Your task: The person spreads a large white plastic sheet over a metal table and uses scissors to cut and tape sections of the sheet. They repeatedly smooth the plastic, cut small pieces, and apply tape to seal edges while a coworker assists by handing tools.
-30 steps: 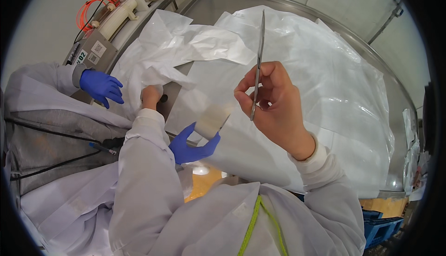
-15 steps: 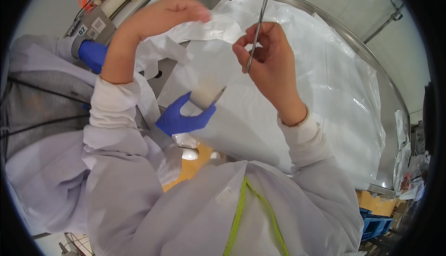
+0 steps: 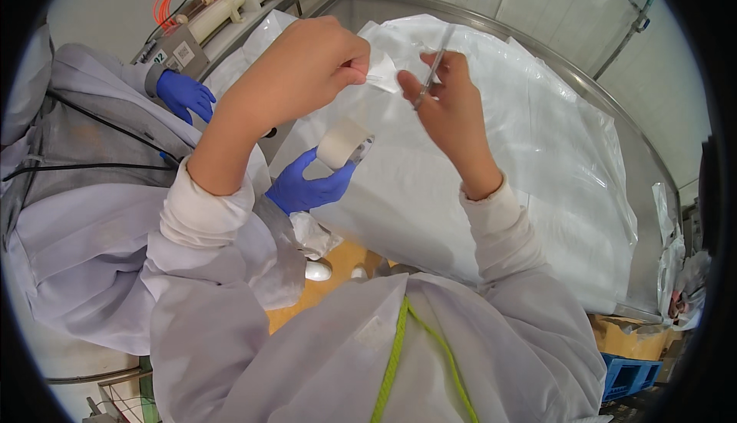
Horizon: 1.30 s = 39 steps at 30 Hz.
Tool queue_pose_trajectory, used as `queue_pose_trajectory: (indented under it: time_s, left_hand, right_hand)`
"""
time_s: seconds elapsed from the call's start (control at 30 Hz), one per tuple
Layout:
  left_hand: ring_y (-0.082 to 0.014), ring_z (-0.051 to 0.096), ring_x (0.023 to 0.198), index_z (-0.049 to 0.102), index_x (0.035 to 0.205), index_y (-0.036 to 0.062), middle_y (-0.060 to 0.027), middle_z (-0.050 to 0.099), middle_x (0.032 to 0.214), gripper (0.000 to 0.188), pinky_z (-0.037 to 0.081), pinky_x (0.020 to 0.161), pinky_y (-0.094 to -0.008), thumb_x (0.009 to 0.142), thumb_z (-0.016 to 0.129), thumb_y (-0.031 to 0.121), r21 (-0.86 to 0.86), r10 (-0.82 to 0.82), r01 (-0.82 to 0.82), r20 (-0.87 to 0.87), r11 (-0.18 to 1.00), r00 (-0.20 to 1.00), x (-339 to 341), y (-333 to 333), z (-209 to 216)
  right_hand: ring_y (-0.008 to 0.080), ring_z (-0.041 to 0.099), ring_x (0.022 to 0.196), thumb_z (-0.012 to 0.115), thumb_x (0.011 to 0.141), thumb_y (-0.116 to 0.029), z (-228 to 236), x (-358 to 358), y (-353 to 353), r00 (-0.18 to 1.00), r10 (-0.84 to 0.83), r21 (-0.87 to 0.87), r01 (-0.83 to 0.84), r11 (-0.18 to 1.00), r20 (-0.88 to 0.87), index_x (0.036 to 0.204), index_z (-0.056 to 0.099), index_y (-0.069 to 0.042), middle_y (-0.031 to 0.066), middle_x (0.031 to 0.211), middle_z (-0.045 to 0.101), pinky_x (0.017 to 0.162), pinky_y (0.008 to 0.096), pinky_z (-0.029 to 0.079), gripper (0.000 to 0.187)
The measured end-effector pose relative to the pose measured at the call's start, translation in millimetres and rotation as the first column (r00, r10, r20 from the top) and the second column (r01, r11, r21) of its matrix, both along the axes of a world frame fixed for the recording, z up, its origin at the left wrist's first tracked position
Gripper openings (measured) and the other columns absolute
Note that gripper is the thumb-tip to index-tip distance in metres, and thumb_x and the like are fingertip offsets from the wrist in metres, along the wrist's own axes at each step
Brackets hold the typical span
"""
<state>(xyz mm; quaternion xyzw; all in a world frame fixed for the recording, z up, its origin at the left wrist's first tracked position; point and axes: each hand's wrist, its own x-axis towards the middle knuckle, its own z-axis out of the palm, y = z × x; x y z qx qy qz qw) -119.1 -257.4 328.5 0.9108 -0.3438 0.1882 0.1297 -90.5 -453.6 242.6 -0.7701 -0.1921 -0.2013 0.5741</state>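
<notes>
Tape strip (image 3: 381, 79), pale and thin, is pinched at its near end between the closed fingertips of the left hand (image 3: 307, 66). Just beside it, the right hand (image 3: 449, 104) is clamped on slim scissors (image 3: 431, 74). Below both, a co-worker's blue-gloved hand (image 3: 307, 185) holds the tape roll (image 3: 342, 143) over white plastic sheeting (image 3: 537, 154).

Factory floor: steel trough (image 3: 614, 116), protective suits
</notes>
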Motion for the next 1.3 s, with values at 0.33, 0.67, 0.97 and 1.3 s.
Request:
queue_pose_trajectory:
  time_s: [0.33,0.67,0.97,1.3]
  left_hand:
    - [-0.0185,0.054,0.071,0.06,0.079,0.0012,-0.0053,0.062,0.075,0.011,0.043,0.069,-0.0292,0.077,0.067,0.01,-0.202,0.029,-0.048,-0.095,0.978,0.995,-35,24,11]
    - [-0.0168,0.057,0.073,0.059,0.081,-0.0015,-0.006,0.062,0.077,0.01,0.045,0.069,-0.0276,0.08,0.065,0.006,-0.342,0.11,-0.038,0.193,0.939,0.975,-41,29,33]
    - [-0.0159,0.056,0.069,0.058,0.081,0.0,-0.0055,0.062,0.075,0.009,0.044,0.065,-0.0277,0.079,0.065,0.007,-0.262,0.074,0.036,0.397,0.964,0.915,-25,30,54]
    - [-0.0303,0.054,0.071,0.048,0.075,-0.0003,-0.0151,0.052,0.072,0.015,0.043,0.063,-0.0373,0.082,0.06,0.005,-0.09,-0.019,0.086,0.578,0.992,0.816,-14,1,80]
  right_hand:
    - [0.0339,0.063,0.087,0.075,0.068,-0.014,-156,21,-13,0.879,0.104,-0.569,-0.388,0.725,-0.466,0.104,0.053,0.003,0.0223,0.096,0.063,0.067,0.039,0.05,0.045]
    - [0.0363,0.058,0.1,0.072,0.074,-0.015,-248,57,131,0.718,0.674,-0.302,-0.69,0.658,-0.173,0.114,0.052,0.006,0.0225,0.111,0.059,0.085,0.0407,0.046,0.049]
    - [0.0254,0.055,0.093,0.061,0.081,-0.012,-235,12,211,0.511,0.786,-0.214,-0.86,0.464,-0.347,0.109,0.049,0.003,0.0154,0.103,0.055,0.077,0.0333,0.046,0.034]
    - [0.0163,0.051,0.084,0.053,0.089,-0.014,-148,6,51,0.885,0.316,0.393,-0.171,0.904,-0.343,0.115,0.045,-0.005,0.011,0.105,0.052,0.072,0.0302,0.044,0.029]
